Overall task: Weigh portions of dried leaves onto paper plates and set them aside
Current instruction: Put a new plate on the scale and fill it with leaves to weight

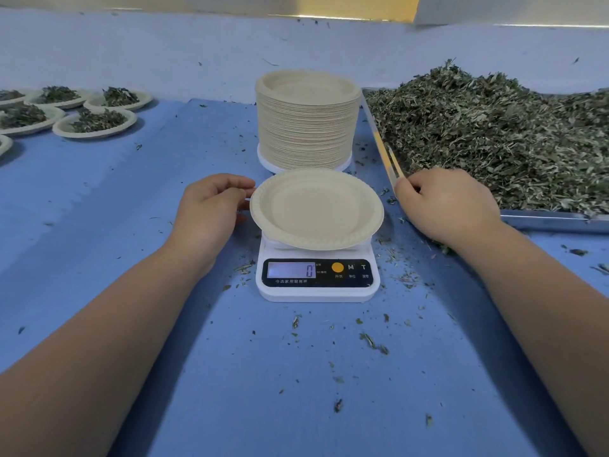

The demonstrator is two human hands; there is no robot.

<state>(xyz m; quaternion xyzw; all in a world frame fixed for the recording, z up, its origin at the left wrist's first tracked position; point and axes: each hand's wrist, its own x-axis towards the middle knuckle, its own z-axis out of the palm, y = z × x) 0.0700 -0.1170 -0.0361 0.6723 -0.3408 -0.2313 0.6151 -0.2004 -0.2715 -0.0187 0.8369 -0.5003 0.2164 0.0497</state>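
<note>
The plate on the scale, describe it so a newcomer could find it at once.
Start at the white kitchen scale in the middle of the blue table. On it sits one empty paper plate, in front of the tall plate stack. Unlike the filled plates far left, it holds no leaves.

From my feed, the tray point(553, 222) of dried leaves point(494, 136) runs off the right edge, and the leftmost filled plates point(10, 97) are cut by the left edge. The plate point(316, 209) hides the scale point(316, 291) platform, and my right hand point(451, 206) covers the tray's near corner. I can't read the small print under the scale's buttons.
</note>
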